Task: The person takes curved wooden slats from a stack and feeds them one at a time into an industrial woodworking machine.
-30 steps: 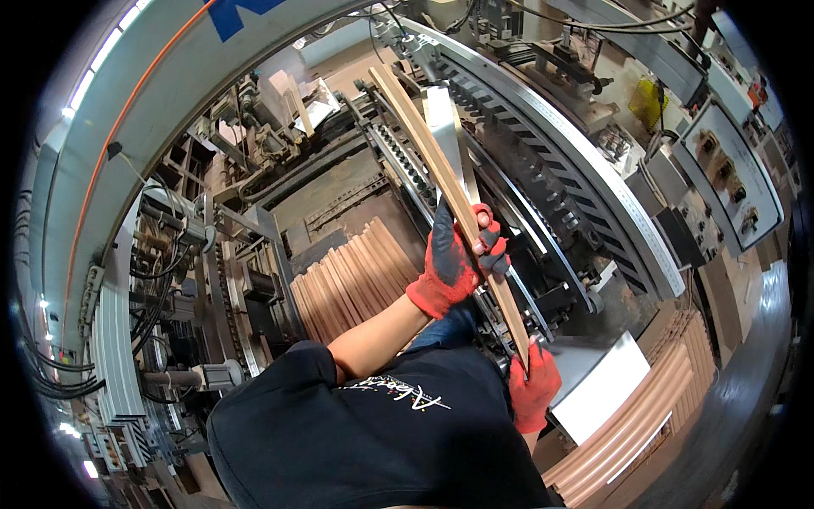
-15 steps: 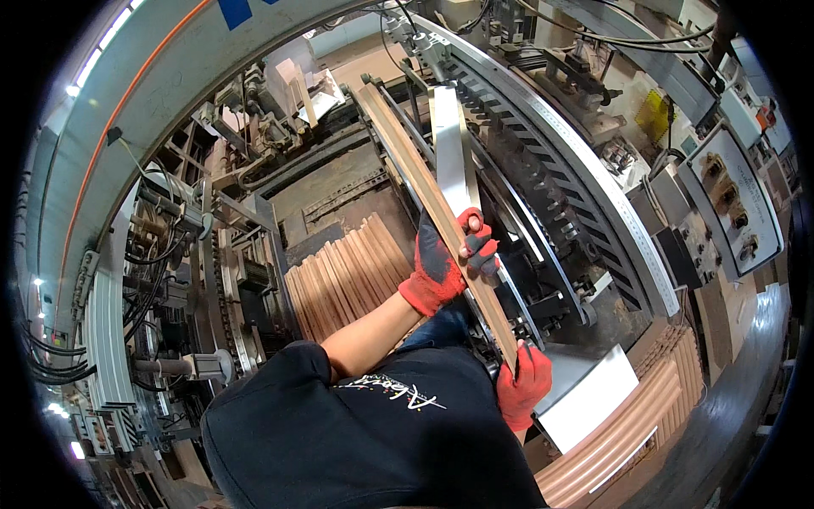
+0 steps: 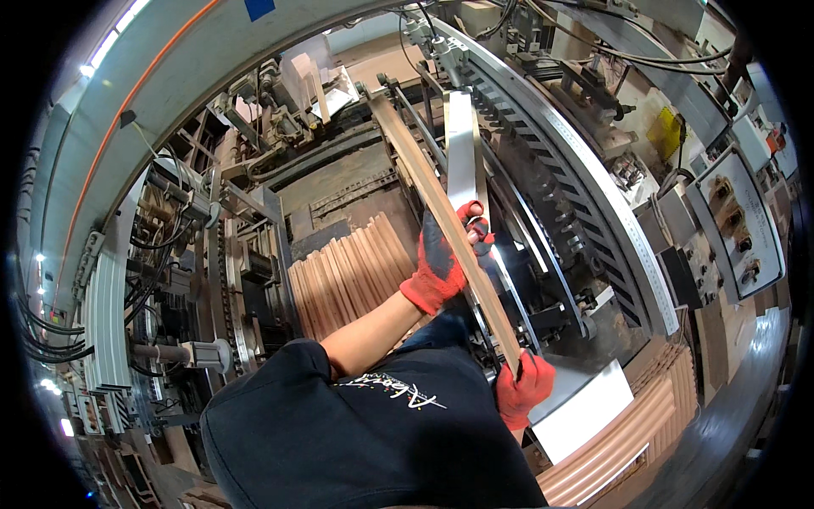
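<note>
A long wooden strip (image 3: 422,174) runs slantwise in front of me, from the far machine bed down to my waist. My left hand (image 3: 439,270), in a red and dark grey glove with bare fingertips, is closed around its middle. At the near end, my right hand (image 3: 526,392), in a red glove, grips the strip; some of its fingers are hidden. Just beyond my left hand lies a white-topped metal bar (image 3: 461,157) beside the machine rails.
Several wooden strips (image 3: 352,276) lie side by side to the left of my forearm. More stacked strips (image 3: 606,445) sit at the lower right, by a white sheet (image 3: 585,411). A curved-looking metal rail (image 3: 585,157) and a control panel (image 3: 736,222) stand to the right.
The wooden strip has turned a little about its length in my hands, so its face shows differently. The whole view has shifted slightly. Both hands keep their hold.
</note>
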